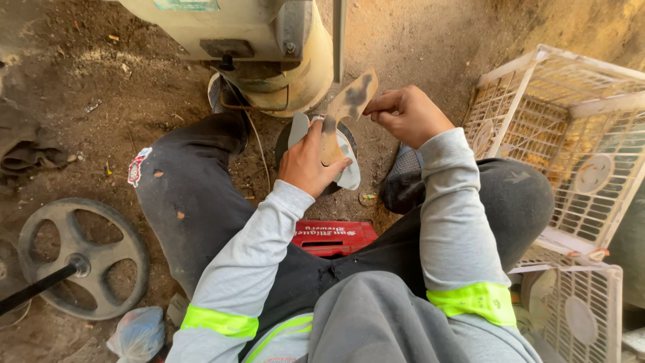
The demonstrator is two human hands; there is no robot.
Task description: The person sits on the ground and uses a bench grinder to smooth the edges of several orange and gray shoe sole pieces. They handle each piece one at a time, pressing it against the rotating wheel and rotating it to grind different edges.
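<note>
Viewpoint: head camera looks straight down at a seated person's lap, both arms in grey sleeves with yellow-green bands.
Left hand [309, 165]: closed around the narrow lower end of a flat wooden piece [344, 111], at the centre of the frame; the fingers also press a pale cloth or sheet [349, 171] that lies under the piece.
Right hand [406, 114]: closed, pinching the upper right edge of the same wooden piece, just right of centre in the upper half.
Wooden piece: tan, with dark smudges on its wide upper part; held tilted between the two hands, above the ground between the knees.
Pale cloth or sheet: sits over a dark round object [285, 144] of which only the edge shows; its kind cannot be told.
Machine [269, 40]: cream-coloured housing with a rounded base, top centre, just beyond the hands.
Red crate [334, 236]: under the person, visible between the thighs, lower centre.
White plastic crates [571, 148]: lattice-sided, stacked at the right edge.
Spoked wheel [80, 259]: grey, on a dark shaft, lying on the dirt at lower left.
Plastic bag [138, 333]: crumpled, bottom left, just beside the wheel.
Ground [121, 87]: bare brown dirt with scattered litter.
</note>
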